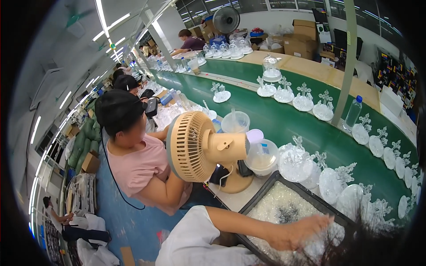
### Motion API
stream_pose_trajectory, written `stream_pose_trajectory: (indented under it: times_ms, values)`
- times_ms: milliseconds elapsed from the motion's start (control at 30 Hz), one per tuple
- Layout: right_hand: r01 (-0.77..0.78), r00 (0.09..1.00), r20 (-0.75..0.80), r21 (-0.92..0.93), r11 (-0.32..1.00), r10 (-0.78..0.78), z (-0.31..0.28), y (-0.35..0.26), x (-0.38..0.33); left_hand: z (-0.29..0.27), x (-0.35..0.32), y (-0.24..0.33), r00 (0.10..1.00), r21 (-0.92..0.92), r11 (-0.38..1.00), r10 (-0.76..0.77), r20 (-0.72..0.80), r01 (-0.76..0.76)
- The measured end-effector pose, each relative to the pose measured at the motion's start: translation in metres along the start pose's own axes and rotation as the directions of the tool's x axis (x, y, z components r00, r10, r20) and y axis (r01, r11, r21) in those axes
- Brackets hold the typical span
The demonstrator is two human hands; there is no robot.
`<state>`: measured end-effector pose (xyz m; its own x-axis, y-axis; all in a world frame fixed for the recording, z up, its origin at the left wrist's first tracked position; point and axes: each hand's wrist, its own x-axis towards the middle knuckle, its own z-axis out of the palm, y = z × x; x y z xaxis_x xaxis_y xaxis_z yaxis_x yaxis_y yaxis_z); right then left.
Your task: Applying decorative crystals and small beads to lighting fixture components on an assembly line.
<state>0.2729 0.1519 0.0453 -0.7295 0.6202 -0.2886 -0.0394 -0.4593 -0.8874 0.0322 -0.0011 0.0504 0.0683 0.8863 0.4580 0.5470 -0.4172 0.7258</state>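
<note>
At about five o'clock, one hand (306, 232) is laid palm-down, fingers spread, in the small clear pieces filling a black tray (266, 191); which hand cannot be told, nor whether anything is pinched beneath it, and no second hand is seen. The step in hand is judged to be picking a piece; a clean pinch is called for next. Toward two o'clock, clear ornament bases (295, 163) stand along the green conveyor (284, 122). At nine o'clock, a beige desk fan (195, 146) is noted.

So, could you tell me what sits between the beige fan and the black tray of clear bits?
In the head view, a strip of pale bench top lies between the fan and the tray; the fan's round base stands on it.
</note>
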Motion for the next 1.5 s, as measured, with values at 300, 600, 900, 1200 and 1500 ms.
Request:
stream_pose_trajectory:
  times_ms: [300,600,900,1200,1500]
  values:
    - [0.038,0.997,-0.052,-0.291,0.956,-0.056,0.021,-0.021,0.002,0.007,-0.002,-0.002,1.0,-0.009,1.0,-0.002,0.029,0.002]
    - [0.217,0.975,0.031,-0.325,0.92,-0.219,0.005,0.001,-0.007,-0.017,0.007,0.019,0.968,-0.097,0.992,-0.051,0.245,0.077]
    - [0.646,0.751,0.434,-0.329,0.689,-0.497,-0.01,-0.002,0.005,-0.002,-0.003,0.004,0.993,0.01,0.998,0.06,0.103,-0.061]
    - [0.147,0.969,-0.144,-0.312,0.939,-0.2,-0.028,0.027,-0.022,-0.018,-0.007,0.005,0.999,0.046,0.998,0.035,-0.008,-0.035]
    - [0.498,0.768,-0.047,-0.583,0.642,-0.639,-0.053,0.044,-0.029,-0.017,-0.002,-0.011,0.998,-0.126,0.991,0.031,-0.051,-0.038]
